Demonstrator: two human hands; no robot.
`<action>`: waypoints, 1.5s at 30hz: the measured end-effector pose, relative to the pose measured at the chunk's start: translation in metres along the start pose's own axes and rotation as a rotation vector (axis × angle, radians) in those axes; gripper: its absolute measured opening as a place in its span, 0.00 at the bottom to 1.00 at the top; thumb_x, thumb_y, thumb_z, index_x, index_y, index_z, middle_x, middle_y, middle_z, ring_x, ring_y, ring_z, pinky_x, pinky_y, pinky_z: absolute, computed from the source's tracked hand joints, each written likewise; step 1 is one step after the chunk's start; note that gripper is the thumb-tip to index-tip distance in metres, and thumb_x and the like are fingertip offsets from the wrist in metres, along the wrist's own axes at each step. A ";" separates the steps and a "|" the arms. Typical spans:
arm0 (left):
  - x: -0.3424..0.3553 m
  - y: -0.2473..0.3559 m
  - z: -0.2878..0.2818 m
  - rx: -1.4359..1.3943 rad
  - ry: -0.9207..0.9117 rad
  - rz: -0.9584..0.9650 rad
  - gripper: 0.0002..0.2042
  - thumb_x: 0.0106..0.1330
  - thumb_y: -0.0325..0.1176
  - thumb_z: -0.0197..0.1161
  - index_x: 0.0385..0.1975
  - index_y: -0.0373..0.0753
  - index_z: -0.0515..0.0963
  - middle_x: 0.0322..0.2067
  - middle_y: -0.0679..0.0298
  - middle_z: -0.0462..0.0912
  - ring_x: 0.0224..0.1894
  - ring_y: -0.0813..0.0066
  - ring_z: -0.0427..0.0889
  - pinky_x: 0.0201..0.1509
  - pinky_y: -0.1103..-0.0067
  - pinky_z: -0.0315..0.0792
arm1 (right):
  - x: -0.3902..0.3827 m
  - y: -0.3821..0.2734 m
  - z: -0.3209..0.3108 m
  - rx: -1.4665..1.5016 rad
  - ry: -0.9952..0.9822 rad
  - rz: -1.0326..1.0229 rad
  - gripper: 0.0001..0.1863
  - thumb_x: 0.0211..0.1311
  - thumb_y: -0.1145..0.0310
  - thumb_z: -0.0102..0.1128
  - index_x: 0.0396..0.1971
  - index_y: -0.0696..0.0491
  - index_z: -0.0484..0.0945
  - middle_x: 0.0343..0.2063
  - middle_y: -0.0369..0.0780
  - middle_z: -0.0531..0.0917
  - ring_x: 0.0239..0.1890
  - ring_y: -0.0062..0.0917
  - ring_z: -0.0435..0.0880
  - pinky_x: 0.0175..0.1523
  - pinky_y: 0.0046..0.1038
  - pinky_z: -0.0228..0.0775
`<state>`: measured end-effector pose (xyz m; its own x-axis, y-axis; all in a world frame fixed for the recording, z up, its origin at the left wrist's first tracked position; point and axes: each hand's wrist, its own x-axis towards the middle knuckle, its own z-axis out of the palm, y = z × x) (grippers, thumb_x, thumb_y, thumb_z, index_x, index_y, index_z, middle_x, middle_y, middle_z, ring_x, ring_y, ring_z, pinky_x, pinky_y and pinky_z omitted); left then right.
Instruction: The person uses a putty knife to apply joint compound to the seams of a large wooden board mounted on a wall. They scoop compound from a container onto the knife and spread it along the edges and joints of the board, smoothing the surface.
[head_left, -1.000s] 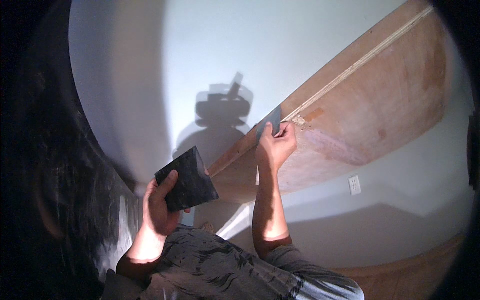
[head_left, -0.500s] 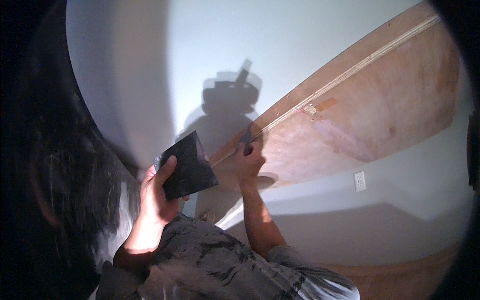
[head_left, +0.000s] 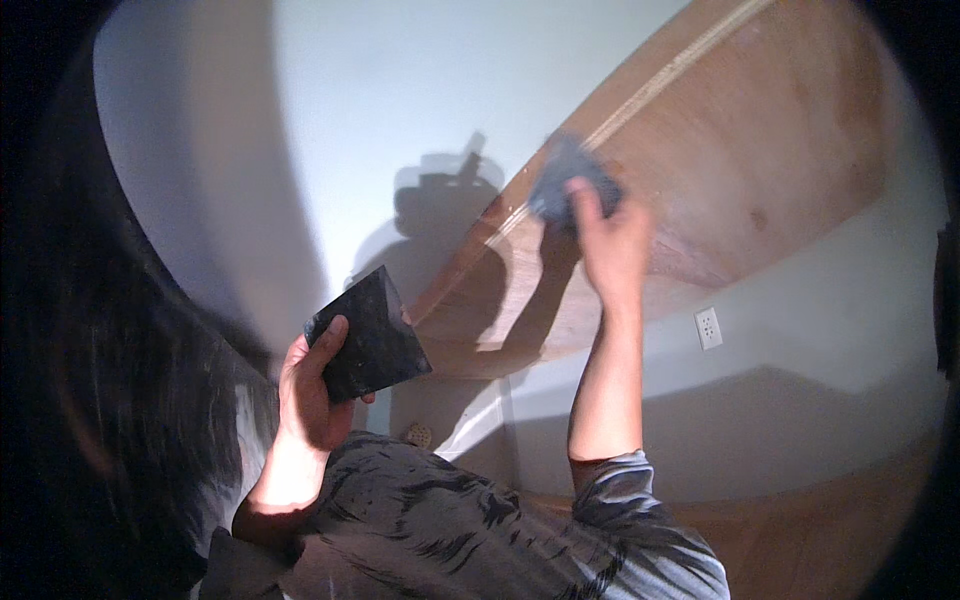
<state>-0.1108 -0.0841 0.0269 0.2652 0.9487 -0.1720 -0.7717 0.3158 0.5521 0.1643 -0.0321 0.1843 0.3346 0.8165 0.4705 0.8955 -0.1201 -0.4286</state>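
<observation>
My left hand (head_left: 312, 385) is closed round a stiff black square piece (head_left: 375, 335) that looks like sandpaper, thumb on its face, held in front of my body. My right hand (head_left: 615, 235), arm stretched out, grips a dark grey piece of sandpaper (head_left: 575, 185), smeared by motion. That piece lies over the pale layered strip (head_left: 690, 55) along the upper edge of a long reddish-brown wooden panel (head_left: 790, 150). Whether it presses on the wood cannot be made out.
Beyond the panel rises a pale wall (head_left: 400, 80) bearing my shadow. A white power outlet (head_left: 708, 328) sits on the wall under the panel. A dark, scuffed surface (head_left: 150, 400) runs along my left. Brown flooring (head_left: 800, 530) shows at lower right.
My right hand has moved up and to the right along the panel's edge with the grey sandpaper. My left hand has barely moved. The view has shifted slightly.
</observation>
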 end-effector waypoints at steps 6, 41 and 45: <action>-0.014 -0.001 -0.019 0.010 0.005 -0.036 0.12 0.76 0.37 0.56 0.48 0.36 0.79 0.38 0.58 0.88 0.31 0.73 0.89 0.19 0.82 0.78 | -0.082 0.053 0.048 0.273 -0.600 -0.148 0.16 0.70 0.62 0.62 0.45 0.61 0.81 0.30 0.47 0.85 0.32 0.33 0.83 0.41 0.35 0.75; -0.012 -0.157 0.167 1.145 -0.574 0.716 0.20 0.75 0.37 0.56 0.55 0.24 0.76 0.48 0.41 0.84 0.51 0.59 0.84 0.57 0.69 0.75 | -0.189 0.152 -0.046 1.440 0.285 0.430 0.26 0.65 0.66 0.63 0.62 0.56 0.76 0.55 0.43 0.81 0.58 0.27 0.77 0.67 0.31 0.65; -0.002 -0.161 0.148 1.369 -0.809 0.630 0.19 0.74 0.34 0.58 0.56 0.25 0.75 0.47 0.44 0.84 0.45 0.58 0.87 0.49 0.71 0.81 | -0.168 0.187 -0.067 1.401 0.461 0.470 0.26 0.67 0.65 0.62 0.62 0.59 0.75 0.54 0.43 0.82 0.55 0.28 0.80 0.65 0.31 0.66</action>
<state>0.0983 -0.1386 0.0595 0.6729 0.5280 0.5181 0.0430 -0.7271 0.6852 0.2953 -0.2297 0.0768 0.7919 0.5876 0.1665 -0.2071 0.5148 -0.8319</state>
